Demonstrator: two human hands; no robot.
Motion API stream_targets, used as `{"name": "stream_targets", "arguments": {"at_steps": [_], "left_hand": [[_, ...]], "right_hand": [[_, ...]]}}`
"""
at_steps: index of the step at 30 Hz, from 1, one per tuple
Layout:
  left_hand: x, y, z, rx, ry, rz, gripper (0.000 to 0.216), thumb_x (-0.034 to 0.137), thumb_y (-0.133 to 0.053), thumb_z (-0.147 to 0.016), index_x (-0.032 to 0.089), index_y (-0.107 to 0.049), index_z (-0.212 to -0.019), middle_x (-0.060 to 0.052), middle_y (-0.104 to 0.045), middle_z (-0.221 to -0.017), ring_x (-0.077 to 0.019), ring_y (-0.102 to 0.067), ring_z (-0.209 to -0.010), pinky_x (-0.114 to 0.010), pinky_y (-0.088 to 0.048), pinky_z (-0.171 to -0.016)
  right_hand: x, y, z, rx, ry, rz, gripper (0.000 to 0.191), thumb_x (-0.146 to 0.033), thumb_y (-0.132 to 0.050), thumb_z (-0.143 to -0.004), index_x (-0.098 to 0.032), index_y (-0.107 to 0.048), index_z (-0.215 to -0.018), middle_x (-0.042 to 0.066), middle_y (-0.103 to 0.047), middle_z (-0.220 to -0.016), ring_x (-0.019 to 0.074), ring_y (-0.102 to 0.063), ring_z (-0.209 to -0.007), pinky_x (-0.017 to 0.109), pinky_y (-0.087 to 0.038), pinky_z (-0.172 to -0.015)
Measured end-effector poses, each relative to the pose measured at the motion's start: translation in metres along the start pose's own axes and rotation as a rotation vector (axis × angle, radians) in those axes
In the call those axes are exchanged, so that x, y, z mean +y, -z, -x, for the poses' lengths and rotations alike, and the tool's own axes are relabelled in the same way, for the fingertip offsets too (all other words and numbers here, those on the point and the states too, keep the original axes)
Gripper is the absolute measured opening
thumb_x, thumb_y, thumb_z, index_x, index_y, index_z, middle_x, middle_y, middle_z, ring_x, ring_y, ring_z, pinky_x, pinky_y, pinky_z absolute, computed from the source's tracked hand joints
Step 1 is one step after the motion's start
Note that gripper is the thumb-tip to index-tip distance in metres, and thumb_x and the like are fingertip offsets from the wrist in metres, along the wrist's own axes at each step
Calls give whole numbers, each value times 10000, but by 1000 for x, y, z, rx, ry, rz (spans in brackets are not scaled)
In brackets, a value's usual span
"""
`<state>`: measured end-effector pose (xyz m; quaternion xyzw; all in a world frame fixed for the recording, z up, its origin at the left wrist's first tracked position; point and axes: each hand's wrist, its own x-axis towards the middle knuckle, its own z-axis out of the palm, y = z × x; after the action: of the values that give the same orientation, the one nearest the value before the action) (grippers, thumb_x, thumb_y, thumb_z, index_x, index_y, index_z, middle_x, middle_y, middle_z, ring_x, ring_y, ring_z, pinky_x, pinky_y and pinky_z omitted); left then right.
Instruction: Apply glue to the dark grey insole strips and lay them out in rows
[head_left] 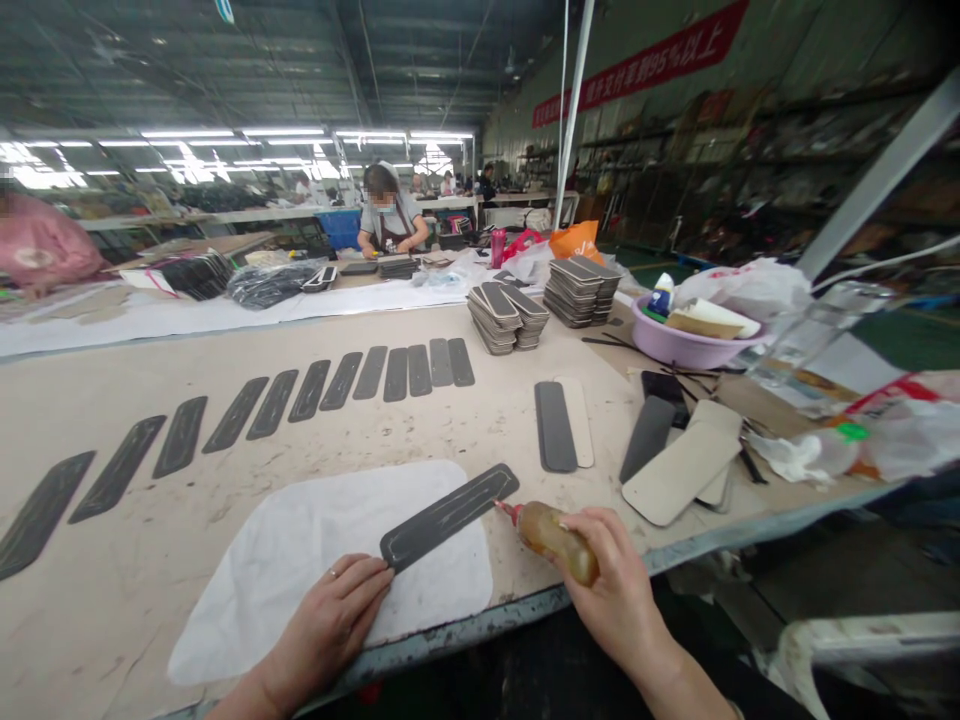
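Note:
My left hand (334,620), fingers pressed together, grips the near-left end of a dark grey rounded panel (450,515). That panel lies slanted over a white sheet (300,540), with a thin glossy line traced along its surface. Closed around a squeeze bottle (555,540) of amber liquid is my right hand (611,580). The bottle tilts left, its red nozzle tip at the panel's right-hand edge; whether it touches is hard to tell. Similar dark panels (255,412) lie in a slanting row across the table, several with lines on them.
Two panel stacks (506,318) stand farther back. Right of the bottle lie a grey panel (555,425) over a beige one, and loose beige pieces (679,470). A purple basin (697,345) and plastic bags (892,430) sit at the right. A co-worker (394,220) sits across.

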<state>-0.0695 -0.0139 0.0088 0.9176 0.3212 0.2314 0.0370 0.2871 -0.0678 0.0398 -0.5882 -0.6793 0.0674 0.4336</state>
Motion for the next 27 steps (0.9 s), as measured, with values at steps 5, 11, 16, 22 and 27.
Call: {"name": "stream_targets", "arguments": {"at_steps": [5,11,16,22,27], "left_hand": [[0,1,-1,-2,-25,-18,247,124,-479,-888,157,-631,-1080,-88,-648,-1024,-173,-578,-955,-276,-518,-867],[-2,0,1,-5,-47,-38,253,132,-479,-890,174,-622,-1094,-81,-655,-1024,-173,-586,-964,-264,-517,-877],[-12,-6,4,4,-102,-74,257,164,-495,-881,188,-623,-1103,-78,-662,-1029,-174,-599,-959,-240,-524,-871],[-10,-4,3,18,-78,-81,252,165,-488,-882,199,-638,-1081,-75,-669,-1022,-168,-612,-944,-242,-529,-860],[-2,0,-1,24,-80,-71,241,150,-485,-883,183,-640,-1065,-80,-668,-1002,-167,-610,-938,-250,-531,-849]], "right_hand": [[-2,-8,-5,63,-22,-57,307,-157,-564,-819,-243,-503,-1108,77,-453,-1061,222,-498,-970,376,-465,-817],[11,-13,-10,103,-50,-60,275,-186,-581,-830,-234,-501,-1089,83,-463,-1046,236,-493,-976,409,-459,-839],[11,-6,-4,121,-44,-112,270,-192,-577,-840,-239,-495,-1093,70,-478,-1033,216,-512,-940,361,-475,-785],[21,9,-5,287,-80,-36,272,-232,-606,-831,-240,-504,-1083,61,-505,-1012,229,-506,-944,394,-448,-812],[18,4,-3,225,-91,-79,288,-215,-615,-821,-242,-502,-1084,57,-505,-1012,223,-506,-946,382,-454,-808]]}}
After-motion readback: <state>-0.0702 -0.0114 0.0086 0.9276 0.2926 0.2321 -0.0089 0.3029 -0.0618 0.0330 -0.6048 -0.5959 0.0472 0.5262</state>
